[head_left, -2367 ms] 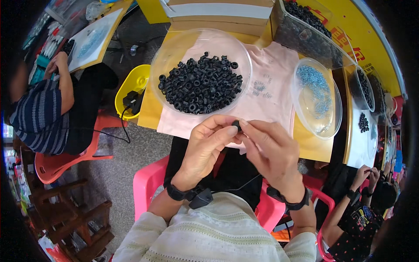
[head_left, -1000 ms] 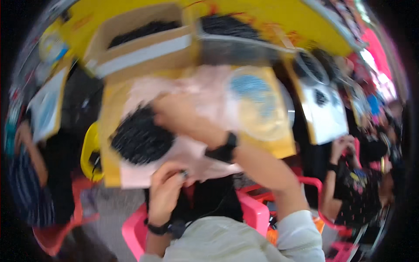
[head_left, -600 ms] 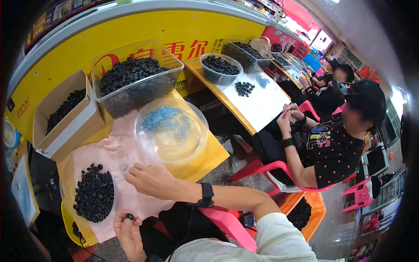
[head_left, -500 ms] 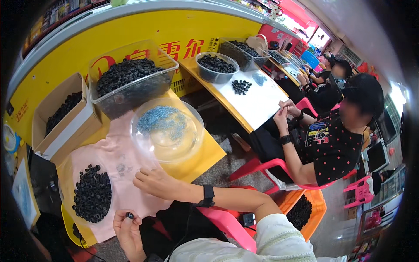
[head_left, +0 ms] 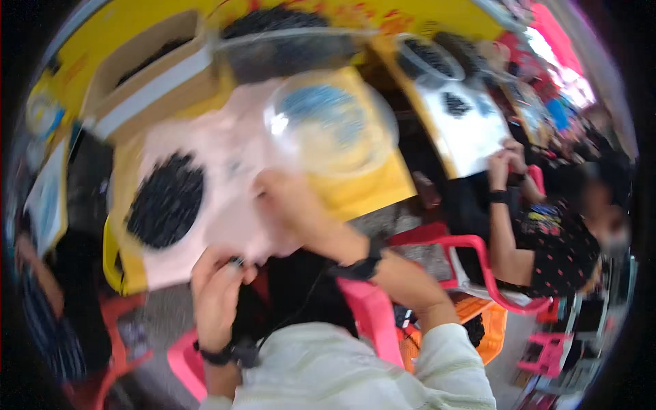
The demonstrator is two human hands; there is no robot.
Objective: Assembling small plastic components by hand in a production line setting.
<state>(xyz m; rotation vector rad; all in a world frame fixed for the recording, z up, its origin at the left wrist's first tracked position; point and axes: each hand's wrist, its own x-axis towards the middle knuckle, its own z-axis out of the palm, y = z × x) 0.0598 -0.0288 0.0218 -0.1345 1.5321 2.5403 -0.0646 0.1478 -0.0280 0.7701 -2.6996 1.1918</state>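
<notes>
My left hand (head_left: 217, 297), near the front edge of the table, is pinching a small black ring-shaped part (head_left: 236, 262) between thumb and finger. Over the pink cloth (head_left: 239, 119) is my right hand (head_left: 285, 198), smeared by motion, so its fingers do not show clearly. To the left, a heap of small black parts (head_left: 166, 199) lies in a shallow clear dish on the cloth. Beyond my right hand stands a round clear plastic tray (head_left: 391, 126) holding many tiny light-blue pieces (head_left: 321, 106).
A cardboard box (head_left: 150, 89) and a large clear bin (head_left: 287, 58), both holding black parts, stand at the back. On the right a co-worker in a dotted black shirt (head_left: 557, 239) sits at a white-topped table (head_left: 465, 147). Another person's arm (head_left: 41, 270) shows at far left.
The view has swung, so the table sits higher and further right, and the picture is blurred. My left hand still pinches the small black part; my right hand stays over the cloth.
</notes>
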